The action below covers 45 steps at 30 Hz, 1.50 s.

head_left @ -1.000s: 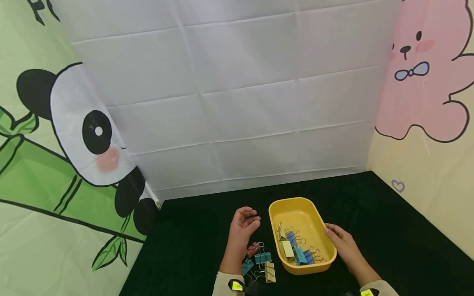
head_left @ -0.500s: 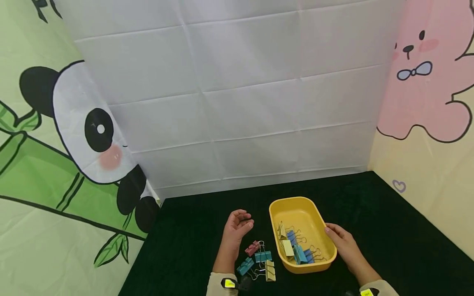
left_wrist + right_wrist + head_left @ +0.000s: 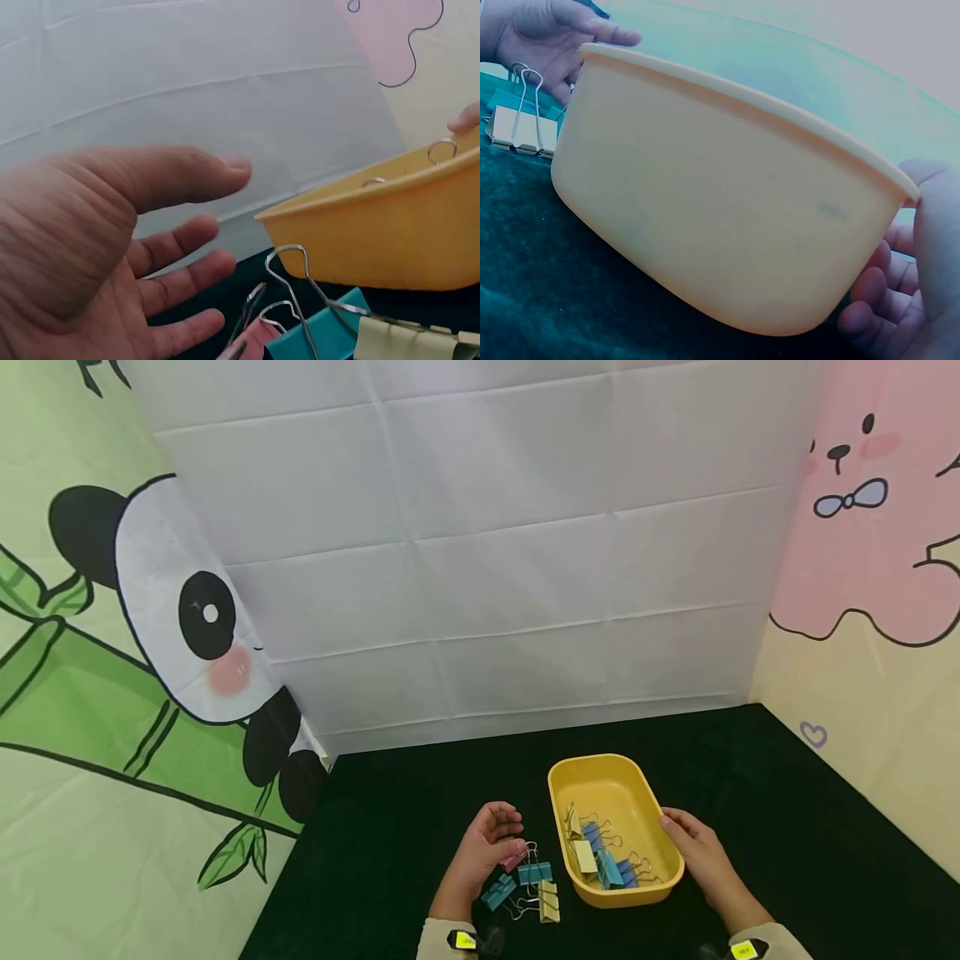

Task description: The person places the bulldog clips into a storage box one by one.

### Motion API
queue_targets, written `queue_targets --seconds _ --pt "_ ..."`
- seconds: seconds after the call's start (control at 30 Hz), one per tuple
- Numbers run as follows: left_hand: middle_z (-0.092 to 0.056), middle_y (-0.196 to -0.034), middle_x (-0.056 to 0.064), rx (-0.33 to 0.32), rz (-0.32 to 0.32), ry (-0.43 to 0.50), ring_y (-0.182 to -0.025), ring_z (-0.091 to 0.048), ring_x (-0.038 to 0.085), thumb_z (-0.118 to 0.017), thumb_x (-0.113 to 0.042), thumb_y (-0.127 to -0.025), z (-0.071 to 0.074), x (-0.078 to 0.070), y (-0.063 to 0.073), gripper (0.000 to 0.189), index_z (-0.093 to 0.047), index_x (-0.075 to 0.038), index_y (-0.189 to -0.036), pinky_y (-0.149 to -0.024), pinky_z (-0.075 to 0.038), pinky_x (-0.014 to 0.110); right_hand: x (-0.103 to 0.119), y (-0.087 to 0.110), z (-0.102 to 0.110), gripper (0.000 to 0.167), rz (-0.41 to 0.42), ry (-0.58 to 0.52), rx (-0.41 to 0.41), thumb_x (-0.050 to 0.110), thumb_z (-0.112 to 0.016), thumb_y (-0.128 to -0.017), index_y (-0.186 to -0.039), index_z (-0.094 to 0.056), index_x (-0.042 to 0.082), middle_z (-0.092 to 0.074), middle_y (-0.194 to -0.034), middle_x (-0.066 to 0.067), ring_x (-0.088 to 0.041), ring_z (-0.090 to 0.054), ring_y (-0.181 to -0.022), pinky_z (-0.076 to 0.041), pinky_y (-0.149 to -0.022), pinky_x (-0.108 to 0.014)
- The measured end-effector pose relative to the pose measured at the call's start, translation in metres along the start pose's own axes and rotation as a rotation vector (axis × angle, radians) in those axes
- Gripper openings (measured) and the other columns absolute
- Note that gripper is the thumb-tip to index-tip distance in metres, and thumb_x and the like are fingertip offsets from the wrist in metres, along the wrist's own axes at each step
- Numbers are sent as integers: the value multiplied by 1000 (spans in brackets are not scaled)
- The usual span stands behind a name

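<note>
My left hand (image 3: 480, 853) hovers with relaxed, parted fingers beside a small pile of binder clips left of the yellow tub (image 3: 622, 897). A pink binder clip (image 3: 514, 861) is partly hidden behind its thumb. Two teal binder clips, one to the right (image 3: 535, 873) and one nearer the wrist (image 3: 498, 892), lie there with a cream binder clip (image 3: 549, 903). In the left wrist view nothing sits between thumb and fingers. My right hand (image 3: 701, 860) grips the tub's right rim, thumb on top and fingers curled under the outside, as the right wrist view shows.
Inside the tub are several binder clips, among them a cream one (image 3: 584, 857), a light blue one (image 3: 610, 870) and a dark blue one (image 3: 627, 874). A dark green cloth (image 3: 405, 810) covers the table. A white sheet (image 3: 510, 568) hangs behind it.
My left hand first drew left, away from the tub, then came down and slightly right over the pink binder clip. The right hand keeps its hold on the tub's rim.
</note>
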<state>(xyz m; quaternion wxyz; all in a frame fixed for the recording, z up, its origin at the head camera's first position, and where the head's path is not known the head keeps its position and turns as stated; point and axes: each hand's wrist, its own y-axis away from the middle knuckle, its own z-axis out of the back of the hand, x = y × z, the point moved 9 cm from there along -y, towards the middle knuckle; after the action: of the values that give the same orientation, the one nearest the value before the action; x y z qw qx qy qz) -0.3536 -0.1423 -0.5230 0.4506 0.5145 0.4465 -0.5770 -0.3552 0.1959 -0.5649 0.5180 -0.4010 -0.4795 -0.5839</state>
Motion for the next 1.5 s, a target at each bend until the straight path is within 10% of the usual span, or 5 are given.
queue_targets --seconds 0.53,1.5 --pt "-63 -119 7 57 128 -124 -106 -61 23 -74 -6 -87 -5 25 -4 45 -54 -5 -127 -86 -55 41 0 0 1 73 1 12 1 57 -45 -103 -148 -40 0 -50 -142 -25 -23 -65 -104 -57 -83 -30" --pt "-68 -106 4 20 98 -196 -98 -67 21 -71 -3 -89 -1 25 -4 33 -57 -3 -119 -80 -57 40 -2 -4 3 73 11 1 -1 56 -47 -102 -147 -41 -1 -56 -136 -24 -22 -67 -98 -58 -78 -31"
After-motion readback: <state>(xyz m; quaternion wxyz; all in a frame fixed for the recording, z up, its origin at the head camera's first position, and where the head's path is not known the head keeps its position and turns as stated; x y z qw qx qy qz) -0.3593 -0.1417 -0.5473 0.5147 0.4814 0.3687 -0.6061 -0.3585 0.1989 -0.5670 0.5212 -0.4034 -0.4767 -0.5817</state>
